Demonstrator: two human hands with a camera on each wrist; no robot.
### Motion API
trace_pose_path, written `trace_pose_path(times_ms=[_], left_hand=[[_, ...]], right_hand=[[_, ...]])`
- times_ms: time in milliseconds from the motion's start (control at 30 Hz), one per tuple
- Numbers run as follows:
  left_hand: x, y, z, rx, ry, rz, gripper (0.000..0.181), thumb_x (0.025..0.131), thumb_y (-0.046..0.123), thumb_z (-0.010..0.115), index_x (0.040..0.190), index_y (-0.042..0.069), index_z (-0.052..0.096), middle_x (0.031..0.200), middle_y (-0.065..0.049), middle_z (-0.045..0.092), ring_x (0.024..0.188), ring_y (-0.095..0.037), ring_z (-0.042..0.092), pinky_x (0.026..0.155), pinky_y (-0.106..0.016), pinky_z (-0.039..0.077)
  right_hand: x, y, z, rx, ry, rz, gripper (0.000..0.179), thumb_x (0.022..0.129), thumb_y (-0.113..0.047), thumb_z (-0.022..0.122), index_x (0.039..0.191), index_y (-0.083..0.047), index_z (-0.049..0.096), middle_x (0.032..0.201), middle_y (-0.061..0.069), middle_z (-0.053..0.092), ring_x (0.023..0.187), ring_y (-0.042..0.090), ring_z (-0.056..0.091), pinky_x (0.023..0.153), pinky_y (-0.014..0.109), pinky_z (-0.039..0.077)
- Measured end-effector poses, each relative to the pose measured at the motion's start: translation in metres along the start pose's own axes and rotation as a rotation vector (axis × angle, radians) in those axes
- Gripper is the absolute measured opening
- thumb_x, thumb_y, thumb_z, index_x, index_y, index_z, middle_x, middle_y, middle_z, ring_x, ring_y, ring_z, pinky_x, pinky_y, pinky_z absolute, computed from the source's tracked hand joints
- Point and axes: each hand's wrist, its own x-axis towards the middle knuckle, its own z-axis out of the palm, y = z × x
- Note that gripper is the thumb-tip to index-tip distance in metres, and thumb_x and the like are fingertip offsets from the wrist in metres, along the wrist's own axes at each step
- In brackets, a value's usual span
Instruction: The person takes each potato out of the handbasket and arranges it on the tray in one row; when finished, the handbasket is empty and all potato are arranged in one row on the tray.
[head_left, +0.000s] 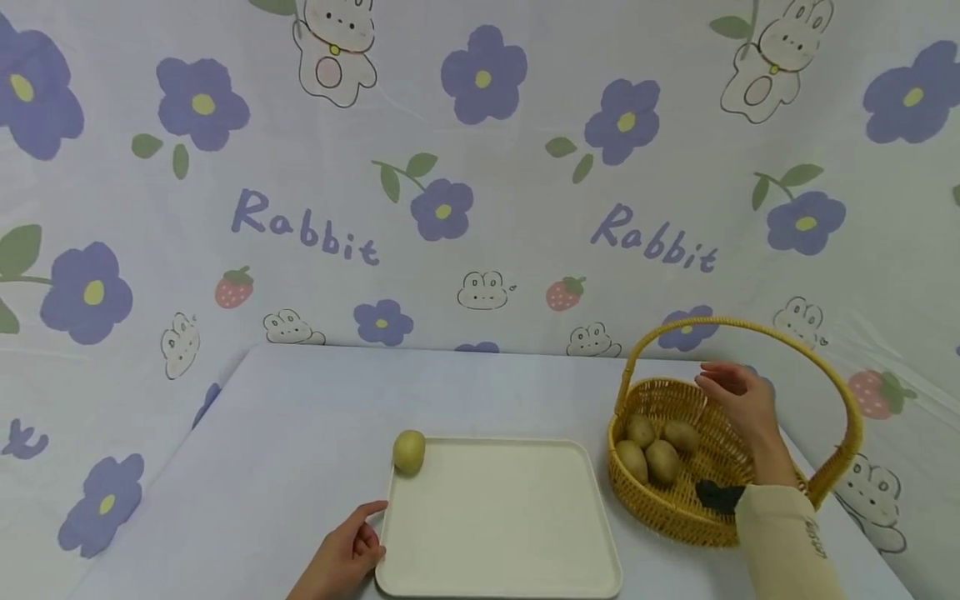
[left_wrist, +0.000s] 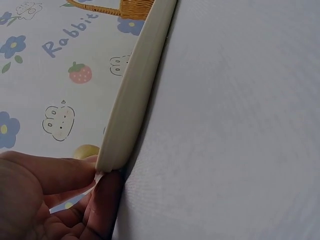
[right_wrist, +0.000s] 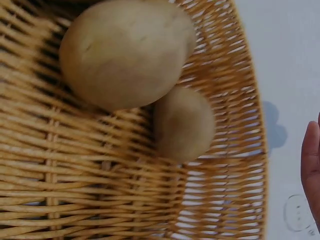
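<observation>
My left hand [head_left: 347,550] pinches the left rim of a cream rectangular tray [head_left: 502,517]. In the left wrist view, fingers [left_wrist: 65,175] meet at the tray's edge [left_wrist: 132,100], thumb and fingers on either side. One potato [head_left: 408,452] sits at the tray's far left corner, partly behind the fingers in the left wrist view. Over the far right part of a wicker basket [head_left: 660,521], my right hand [head_left: 738,400] hovers with loosely bent fingers, holding nothing. Several potatoes [head_left: 663,462] lie in the basket's left half; the right wrist view shows a large potato [right_wrist: 122,55] close up.
The basket's tall arched handle [head_left: 750,325] rises around the right forearm. A white cloth covers the table [head_left: 315,417], and a flowered rabbit-print sheet [head_left: 480,167] hangs behind. A dark object [head_left: 718,497] shows at the right wrist by the cream sleeve [head_left: 787,542].
</observation>
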Motion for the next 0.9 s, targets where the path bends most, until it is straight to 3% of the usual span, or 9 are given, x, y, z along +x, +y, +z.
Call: trace_pose_path(times_ms=[67, 133, 233, 300, 367, 467, 633, 900], left_hand=[[-0.001, 0.000, 0.000, -0.004, -0.004, -0.008, 0.053, 0.084, 0.002, 0.063, 0.131, -0.006, 0.041, 0.078, -0.002, 0.050, 0.062, -0.002, 0.044, 0.058, -0.019, 0.040], [-0.001, 0.000, 0.001, -0.011, -0.012, -0.015, 0.053, 0.084, 0.002, 0.063, 0.132, -0.006, 0.041, 0.078, -0.002, 0.049, 0.061, -0.002, 0.044, 0.058, -0.019, 0.040], [0.000, -0.002, 0.001, -0.023, -0.027, -0.013, 0.053, 0.085, 0.003, 0.063, 0.132, -0.007, 0.040, 0.078, -0.002, 0.049, 0.061, -0.002, 0.044, 0.058, -0.019, 0.040], [0.000, -0.003, 0.002, -0.033, -0.034, -0.012, 0.053, 0.085, 0.003, 0.062, 0.132, -0.007, 0.040, 0.078, -0.002, 0.049, 0.060, -0.002, 0.044, 0.057, -0.019, 0.040], [0.000, -0.004, 0.003, -0.045, -0.037, -0.012, 0.054, 0.085, 0.004, 0.063, 0.133, -0.007, 0.040, 0.078, -0.002, 0.049, 0.060, -0.002, 0.043, 0.057, -0.019, 0.040], [0.001, -0.005, 0.003, -0.053, -0.038, -0.014, 0.054, 0.085, 0.004, 0.063, 0.133, -0.007, 0.040, 0.078, -0.002, 0.049, 0.059, -0.003, 0.043, 0.056, -0.019, 0.040], [0.001, -0.006, 0.003, -0.064, -0.032, -0.018, 0.054, 0.085, 0.004, 0.063, 0.133, -0.006, 0.040, 0.078, -0.002, 0.049, 0.059, -0.003, 0.044, 0.056, -0.019, 0.040], [0.002, -0.004, 0.001, -0.046, -0.017, -0.031, 0.054, 0.085, 0.004, 0.064, 0.133, -0.006, 0.040, 0.078, -0.002, 0.049, 0.060, -0.003, 0.044, 0.057, -0.019, 0.040]], right_hand=[[-0.003, 0.010, 0.001, -0.035, -0.021, 0.022, 0.035, 0.089, -0.023, 0.064, 0.117, -0.002, 0.060, 0.097, -0.015, 0.063, 0.083, -0.004, 0.057, 0.070, 0.016, 0.047], [-0.007, 0.019, 0.003, -0.089, -0.092, 0.062, 0.039, 0.090, -0.023, 0.062, 0.121, 0.000, 0.057, 0.105, -0.001, 0.065, 0.088, 0.002, 0.059, 0.074, 0.025, 0.049], [-0.014, 0.029, 0.006, -0.211, -0.284, 0.120, 0.043, 0.093, -0.018, 0.057, 0.130, 0.003, 0.048, 0.125, 0.019, 0.054, 0.107, 0.022, 0.054, 0.083, 0.042, 0.046], [-0.017, 0.033, 0.009, -0.232, -0.408, 0.142, 0.046, 0.093, -0.009, 0.055, 0.134, 0.005, 0.043, 0.134, 0.030, 0.041, 0.117, 0.039, 0.044, 0.087, 0.051, 0.041], [-0.018, 0.035, 0.012, -0.236, -0.506, 0.160, 0.049, 0.090, -0.004, 0.054, 0.137, 0.006, 0.039, 0.139, 0.033, 0.032, 0.123, 0.049, 0.032, 0.091, 0.057, 0.036], [-0.018, 0.038, 0.016, -0.262, -0.594, 0.145, 0.052, 0.086, 0.002, 0.054, 0.135, 0.008, 0.038, 0.138, 0.037, 0.029, 0.124, 0.055, 0.026, 0.091, 0.062, 0.033], [-0.017, 0.039, 0.018, -0.339, -0.628, 0.124, 0.060, 0.073, 0.011, 0.055, 0.132, 0.010, 0.041, 0.131, 0.039, 0.036, 0.116, 0.052, 0.037, 0.082, 0.051, 0.040], [-0.012, 0.034, 0.016, -0.407, -0.551, 0.127, 0.053, 0.076, 0.006, 0.060, 0.128, 0.007, 0.049, 0.123, 0.035, 0.046, 0.106, 0.046, 0.048, 0.075, 0.042, 0.044]])
